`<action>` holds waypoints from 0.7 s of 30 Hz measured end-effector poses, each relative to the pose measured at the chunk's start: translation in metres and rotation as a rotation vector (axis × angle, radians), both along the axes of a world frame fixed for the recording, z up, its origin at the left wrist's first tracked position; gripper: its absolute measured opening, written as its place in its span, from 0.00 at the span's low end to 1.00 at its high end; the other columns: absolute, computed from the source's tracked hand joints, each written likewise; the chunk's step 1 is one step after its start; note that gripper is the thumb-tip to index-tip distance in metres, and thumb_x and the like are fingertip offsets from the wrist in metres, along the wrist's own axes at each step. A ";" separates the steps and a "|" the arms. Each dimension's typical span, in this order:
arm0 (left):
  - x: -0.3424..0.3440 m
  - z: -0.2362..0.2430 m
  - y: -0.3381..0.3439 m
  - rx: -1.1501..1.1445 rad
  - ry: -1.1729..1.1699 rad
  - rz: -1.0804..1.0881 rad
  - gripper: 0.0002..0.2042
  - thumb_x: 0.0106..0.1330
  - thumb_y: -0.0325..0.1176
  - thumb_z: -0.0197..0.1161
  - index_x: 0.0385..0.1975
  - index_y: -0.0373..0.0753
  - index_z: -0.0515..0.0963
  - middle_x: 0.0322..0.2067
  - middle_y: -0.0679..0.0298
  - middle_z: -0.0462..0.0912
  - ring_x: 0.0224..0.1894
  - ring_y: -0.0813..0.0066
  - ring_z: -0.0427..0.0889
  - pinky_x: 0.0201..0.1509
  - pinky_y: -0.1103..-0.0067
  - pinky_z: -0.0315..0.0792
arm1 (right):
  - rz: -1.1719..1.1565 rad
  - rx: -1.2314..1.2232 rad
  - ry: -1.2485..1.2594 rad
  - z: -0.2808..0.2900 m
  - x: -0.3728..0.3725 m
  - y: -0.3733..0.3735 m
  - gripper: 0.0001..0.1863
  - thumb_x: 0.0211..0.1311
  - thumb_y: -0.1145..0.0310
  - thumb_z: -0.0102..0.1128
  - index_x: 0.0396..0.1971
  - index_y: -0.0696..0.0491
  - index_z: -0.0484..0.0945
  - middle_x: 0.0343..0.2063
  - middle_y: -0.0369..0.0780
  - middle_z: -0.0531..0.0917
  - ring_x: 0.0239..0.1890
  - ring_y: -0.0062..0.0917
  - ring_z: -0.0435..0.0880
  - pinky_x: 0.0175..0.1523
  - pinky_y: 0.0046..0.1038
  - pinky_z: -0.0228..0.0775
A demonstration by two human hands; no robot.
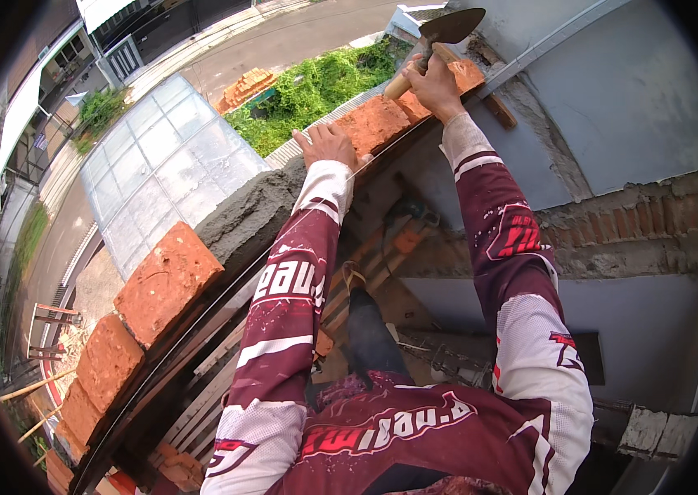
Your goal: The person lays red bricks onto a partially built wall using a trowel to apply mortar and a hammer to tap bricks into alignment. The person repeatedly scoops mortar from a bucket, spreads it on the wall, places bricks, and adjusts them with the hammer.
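R hand (pixel 431 84): fingers wrapped tight around wooden handle of trowel (pixel 453 26), at far R, blade pointing far right. L hand (pixel 328 147): fingers part-spread at near end of orange brick (pixel 373 122); can't tell if gripping. Grey mortar (pixel 251 206) just near-left of L hand; brick row (pixel 169 282) beyond it, near left.

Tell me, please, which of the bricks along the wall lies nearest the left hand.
The orange brick directly right of the left hand, beyond the grey mortar; the other bricks lie farther off, either way.
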State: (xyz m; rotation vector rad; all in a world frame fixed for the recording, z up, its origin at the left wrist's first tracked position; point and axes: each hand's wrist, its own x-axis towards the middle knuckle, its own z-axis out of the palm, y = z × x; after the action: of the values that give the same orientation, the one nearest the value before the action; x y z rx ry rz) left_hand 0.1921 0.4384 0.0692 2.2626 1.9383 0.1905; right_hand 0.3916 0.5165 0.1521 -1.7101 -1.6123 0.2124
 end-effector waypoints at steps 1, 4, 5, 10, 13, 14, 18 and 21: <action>0.000 0.001 0.001 0.011 -0.010 -0.001 0.49 0.49 0.72 0.66 0.60 0.33 0.69 0.54 0.54 0.76 0.61 0.60 0.71 0.72 0.49 0.49 | 0.025 -0.011 0.029 -0.001 -0.001 -0.003 0.23 0.57 0.62 0.69 0.47 0.60 0.74 0.39 0.51 0.84 0.47 0.42 0.85 0.54 0.38 0.74; 0.000 0.004 -0.001 0.038 -0.014 0.003 0.48 0.49 0.72 0.67 0.58 0.34 0.70 0.53 0.54 0.76 0.61 0.60 0.71 0.72 0.49 0.49 | 0.063 -0.156 -0.200 -0.002 -0.007 -0.004 0.23 0.57 0.63 0.68 0.48 0.61 0.74 0.40 0.51 0.84 0.46 0.42 0.85 0.53 0.38 0.75; -0.001 0.005 0.000 0.016 -0.015 -0.002 0.48 0.49 0.72 0.67 0.58 0.34 0.70 0.53 0.54 0.76 0.62 0.59 0.71 0.71 0.49 0.49 | 0.070 -0.101 -0.218 -0.002 -0.009 -0.003 0.25 0.59 0.60 0.68 0.51 0.58 0.74 0.40 0.47 0.84 0.46 0.38 0.85 0.52 0.37 0.76; -0.002 0.008 -0.001 -0.031 -0.017 -0.023 0.48 0.49 0.73 0.66 0.58 0.34 0.70 0.54 0.54 0.75 0.63 0.59 0.70 0.71 0.49 0.50 | 0.054 -0.136 -0.079 -0.003 -0.020 -0.008 0.22 0.58 0.63 0.68 0.47 0.60 0.75 0.42 0.52 0.84 0.47 0.44 0.85 0.53 0.38 0.75; -0.001 0.009 -0.002 -0.008 -0.001 0.005 0.49 0.48 0.73 0.66 0.58 0.34 0.70 0.54 0.55 0.75 0.62 0.59 0.70 0.71 0.49 0.50 | 0.037 -0.025 -0.057 -0.004 -0.022 -0.008 0.21 0.58 0.63 0.69 0.45 0.60 0.75 0.41 0.52 0.84 0.47 0.45 0.84 0.52 0.39 0.75; -0.001 0.009 -0.002 -0.029 0.008 -0.001 0.49 0.48 0.73 0.67 0.58 0.35 0.70 0.54 0.55 0.75 0.62 0.59 0.70 0.71 0.49 0.50 | 0.033 -0.068 -0.093 -0.003 -0.022 -0.005 0.21 0.58 0.62 0.68 0.46 0.60 0.75 0.41 0.52 0.84 0.47 0.44 0.84 0.52 0.38 0.75; 0.000 0.008 -0.001 -0.017 -0.030 0.011 0.49 0.49 0.73 0.66 0.61 0.36 0.68 0.56 0.56 0.74 0.63 0.60 0.69 0.71 0.49 0.50 | 0.035 -0.130 -0.135 -0.009 -0.022 -0.002 0.23 0.59 0.59 0.68 0.46 0.60 0.76 0.41 0.50 0.84 0.47 0.43 0.84 0.53 0.37 0.75; 0.000 0.006 -0.001 -0.044 -0.027 0.008 0.49 0.49 0.72 0.66 0.63 0.37 0.67 0.58 0.57 0.72 0.65 0.60 0.66 0.72 0.48 0.49 | 0.037 -0.217 -0.245 -0.001 -0.023 0.000 0.21 0.60 0.61 0.68 0.46 0.60 0.76 0.40 0.49 0.85 0.44 0.39 0.86 0.50 0.36 0.76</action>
State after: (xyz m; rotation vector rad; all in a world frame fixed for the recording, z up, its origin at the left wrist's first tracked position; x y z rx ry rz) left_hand 0.1921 0.4370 0.0750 2.2131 1.9194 0.1764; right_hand 0.3690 0.5163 0.1507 -1.9321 -1.8565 0.2090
